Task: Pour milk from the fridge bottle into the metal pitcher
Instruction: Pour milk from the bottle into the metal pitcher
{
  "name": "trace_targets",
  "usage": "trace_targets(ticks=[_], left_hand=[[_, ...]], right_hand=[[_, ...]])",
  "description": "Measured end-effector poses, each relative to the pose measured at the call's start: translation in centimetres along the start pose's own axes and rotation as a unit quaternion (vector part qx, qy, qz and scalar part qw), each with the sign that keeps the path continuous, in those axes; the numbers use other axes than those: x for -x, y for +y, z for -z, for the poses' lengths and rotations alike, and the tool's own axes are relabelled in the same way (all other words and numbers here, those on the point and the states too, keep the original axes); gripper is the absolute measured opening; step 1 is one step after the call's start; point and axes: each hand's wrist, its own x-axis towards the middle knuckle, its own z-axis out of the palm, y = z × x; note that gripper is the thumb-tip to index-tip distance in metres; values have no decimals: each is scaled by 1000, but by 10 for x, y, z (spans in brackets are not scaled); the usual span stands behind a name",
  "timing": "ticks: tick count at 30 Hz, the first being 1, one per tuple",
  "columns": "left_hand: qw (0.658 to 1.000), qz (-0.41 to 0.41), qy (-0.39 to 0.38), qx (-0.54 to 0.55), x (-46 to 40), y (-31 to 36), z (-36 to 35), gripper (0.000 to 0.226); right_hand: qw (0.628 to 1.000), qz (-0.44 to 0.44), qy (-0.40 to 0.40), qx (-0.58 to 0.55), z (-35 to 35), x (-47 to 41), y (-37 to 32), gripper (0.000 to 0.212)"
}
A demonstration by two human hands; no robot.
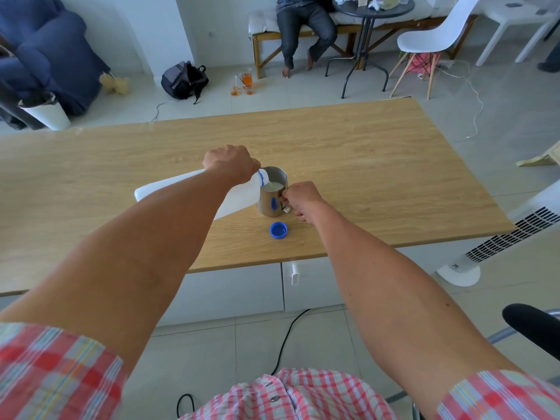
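Pitcher [271,194]: metal, upright on the wooden table [363,165], near its front edge; white milk visible inside.
Bottle [194,192]: white plastic, tipped steeply, its mouth over the pitcher's rim.
Left hand [231,164]: wrapped round the bottle near its neck.
Right hand [301,199]: curled round the pitcher's handle.
Cap [278,230]: blue, lying on the table just in front of the pitcher.

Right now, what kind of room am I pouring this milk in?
Probably a shared lounge or casual office, not a kitchen: you stand at a long wooden table, with a cushioned bench, a round café table and a backpack on the tiled floor.
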Motion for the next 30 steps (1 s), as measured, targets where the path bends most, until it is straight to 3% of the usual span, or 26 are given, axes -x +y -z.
trace_targets(ticks=[4, 30], left_hand=[[1000, 0, 0, 0, 0, 1, 0, 32], [1000, 10, -13, 1, 2, 2, 4, 30]], right_hand=[[998, 23, -10, 54, 0, 1, -1, 26], [1000, -9, 2, -6, -2, -9, 3, 23]])
